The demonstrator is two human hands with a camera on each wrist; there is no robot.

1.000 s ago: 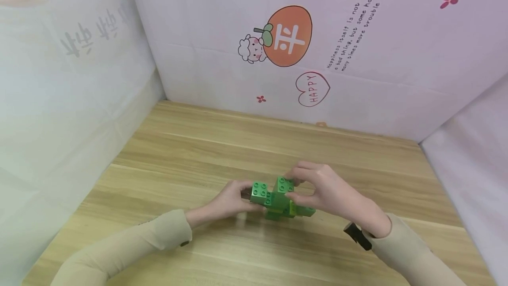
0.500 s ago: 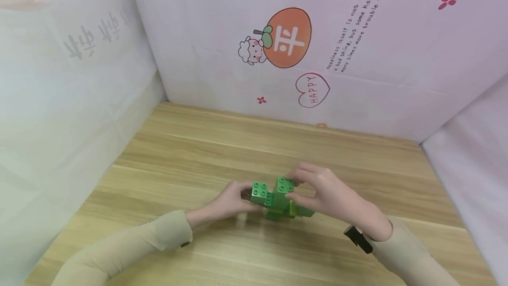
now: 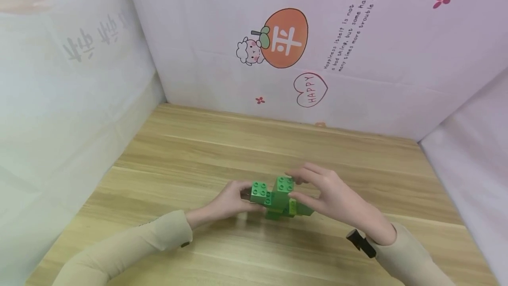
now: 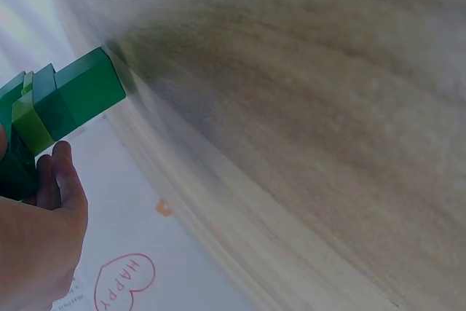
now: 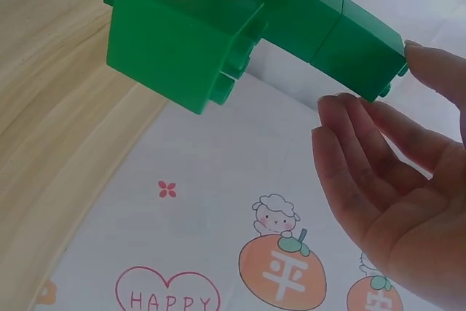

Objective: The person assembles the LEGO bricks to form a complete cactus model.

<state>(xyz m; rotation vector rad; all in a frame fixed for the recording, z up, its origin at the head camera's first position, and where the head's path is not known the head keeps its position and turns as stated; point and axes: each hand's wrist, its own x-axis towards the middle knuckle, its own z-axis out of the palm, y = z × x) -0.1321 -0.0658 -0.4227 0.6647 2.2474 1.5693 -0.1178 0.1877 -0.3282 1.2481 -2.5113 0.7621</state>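
A model of several green bricks [image 3: 278, 197] stands low over the wooden table [image 3: 190, 153], near its middle. My left hand [image 3: 243, 197] grips the model's left arm from the side. In the left wrist view the bricks [image 4: 73, 100] jut out past that hand [image 4: 40, 231]. My right hand [image 3: 300, 186] is at the model's raised top brick with its fingers nearly straight. In the right wrist view one fingertip [image 5: 429, 60] touches the end of the model [image 5: 182, 27], and the other fingers [image 5: 349, 143] hang apart below it.
A printed sheet with an orange fruit, a sheep and a "HAPPY" heart [image 3: 311, 89] forms the back wall. A pale translucent wall [image 3: 59, 100] closes the left side and a white one [image 3: 472, 158] the right. Bare tabletop lies on all sides of the model.
My right hand's fingers have straightened and eased off the top brick, and its wrist has sunk a little. The left hand and the model have stayed put.
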